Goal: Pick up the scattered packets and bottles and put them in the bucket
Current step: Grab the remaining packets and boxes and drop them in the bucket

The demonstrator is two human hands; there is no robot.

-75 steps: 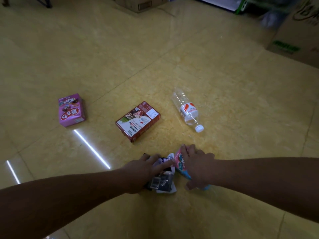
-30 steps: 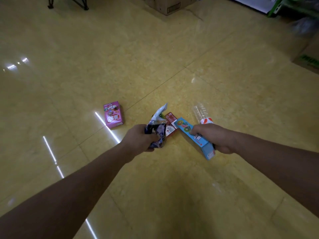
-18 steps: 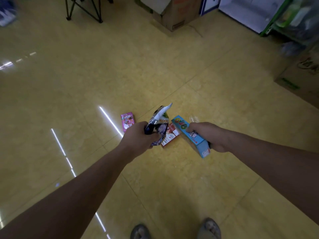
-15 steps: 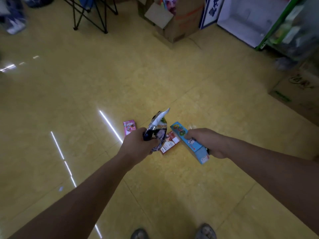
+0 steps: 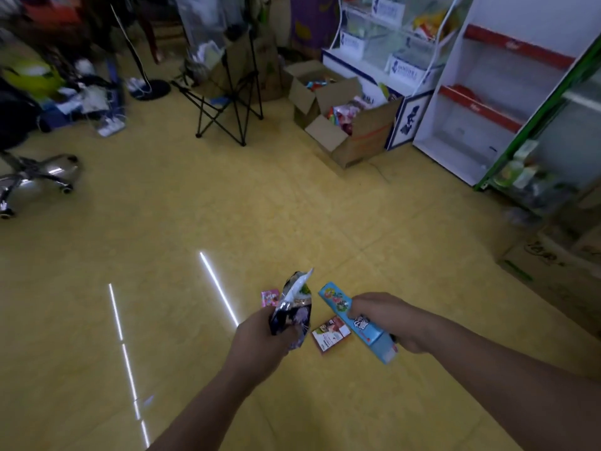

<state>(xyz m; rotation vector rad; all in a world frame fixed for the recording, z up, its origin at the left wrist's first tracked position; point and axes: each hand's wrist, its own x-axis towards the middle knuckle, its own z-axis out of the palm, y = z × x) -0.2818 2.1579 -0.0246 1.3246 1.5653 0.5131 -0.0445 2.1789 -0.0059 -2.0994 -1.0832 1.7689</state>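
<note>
The glossy yellow tiled floor [image 5: 227, 206] took up most of the view, a wide bare stretch running from the near arms to the far clutter, with two bright broken streaks of reflected light on its left half. Its far right edge was closed off by a white shelf unit [image 5: 487, 102] with red-trimmed boards, and beside that, further right, by a green-framed rack [image 5: 533, 123] of blurred goods. Two open cardboard boxes [image 5: 357, 141] with their flaps spread stood in the far middle, holding bright wrappers, and a printed carton [image 5: 546, 265] sat at the right edge. A black folding chair [image 5: 227, 102] on thin crossed legs stood far centre, and the chrome wheeled base of an office chair [image 5: 35, 174] showed at the left. Two bare forearms reached in from the near edge. The left hand [image 5: 260, 340] was curled round one crinkled dark foil packet [image 5: 294, 307], whose silver top stood upward. The right hand [image 5: 390, 317] gripped one long blue box [image 5: 338, 302], rectangular and tilted, its far end higher. Both were held above the floor and well apart from each other. Two small boxes lay flat on the tiles: a red one [image 5: 330, 335] showing between the hands and a pink one [image 5: 270, 297] just left of the packet's top.
</note>
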